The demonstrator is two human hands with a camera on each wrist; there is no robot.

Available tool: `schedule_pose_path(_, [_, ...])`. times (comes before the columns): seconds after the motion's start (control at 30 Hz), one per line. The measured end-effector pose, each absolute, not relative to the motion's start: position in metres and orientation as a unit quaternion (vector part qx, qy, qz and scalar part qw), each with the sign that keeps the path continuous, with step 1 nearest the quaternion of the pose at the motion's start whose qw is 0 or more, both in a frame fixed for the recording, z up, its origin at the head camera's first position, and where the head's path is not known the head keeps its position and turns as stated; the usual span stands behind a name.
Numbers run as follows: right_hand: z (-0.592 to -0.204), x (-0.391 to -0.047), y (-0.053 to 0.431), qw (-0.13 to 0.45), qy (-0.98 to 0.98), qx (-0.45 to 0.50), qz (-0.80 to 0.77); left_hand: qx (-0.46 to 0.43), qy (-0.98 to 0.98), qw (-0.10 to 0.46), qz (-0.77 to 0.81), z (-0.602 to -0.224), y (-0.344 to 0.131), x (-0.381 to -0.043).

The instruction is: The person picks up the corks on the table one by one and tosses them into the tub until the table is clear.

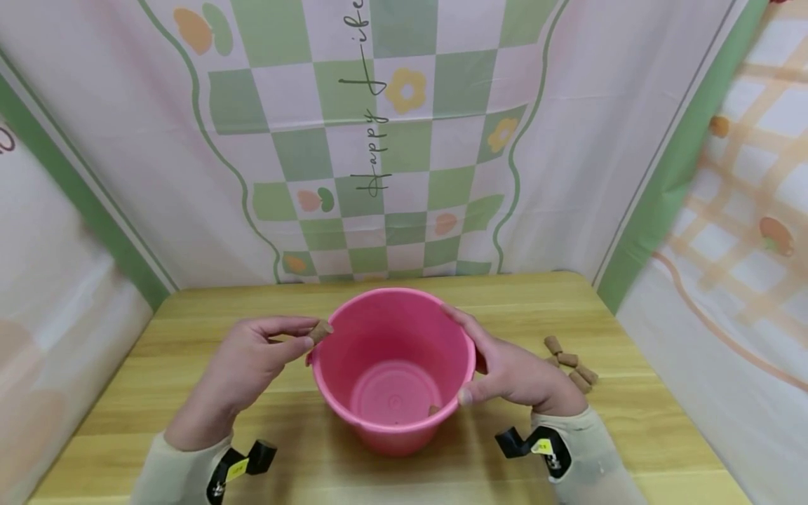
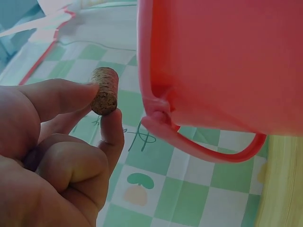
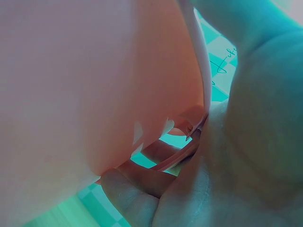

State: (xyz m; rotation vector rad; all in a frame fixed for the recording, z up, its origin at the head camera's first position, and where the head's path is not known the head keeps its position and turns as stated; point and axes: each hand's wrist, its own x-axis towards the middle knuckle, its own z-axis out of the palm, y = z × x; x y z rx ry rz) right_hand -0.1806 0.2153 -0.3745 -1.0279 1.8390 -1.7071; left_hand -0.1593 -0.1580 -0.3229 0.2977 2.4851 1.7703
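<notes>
A pink plastic bucket (image 1: 394, 351) stands tilted toward me at the middle of the table, its inside showing. My left hand (image 1: 249, 358) pinches a brown cork (image 1: 320, 332) between thumb and fingertips beside the bucket's left rim. In the left wrist view the cork (image 2: 105, 91) is held apart from the bucket wall (image 2: 227, 61), near its pink handle (image 2: 208, 153). My right hand (image 1: 514, 368) grips the bucket's right rim, with the thumb at the near side. Its fingers curl by the handle under the wall in the right wrist view. Inside the bucket lies another cork (image 1: 433, 409), partly hidden by the rim.
Several loose corks (image 1: 568, 360) lie in a small group on the wooden table (image 1: 208, 315), right of my right hand. Patterned curtains (image 1: 404, 140) hang behind the table's far edge and along both sides.
</notes>
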Motion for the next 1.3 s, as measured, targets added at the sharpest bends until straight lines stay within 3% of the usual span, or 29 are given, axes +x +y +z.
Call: schedule_pose_path(1.3, [-0.3767, -0.183, 0.2161, 0.21, 0.654, -0.381, -0.619, 0.082, 0.806, 0.08, 0.581, -0.3258, -0.1522, -0.1587])
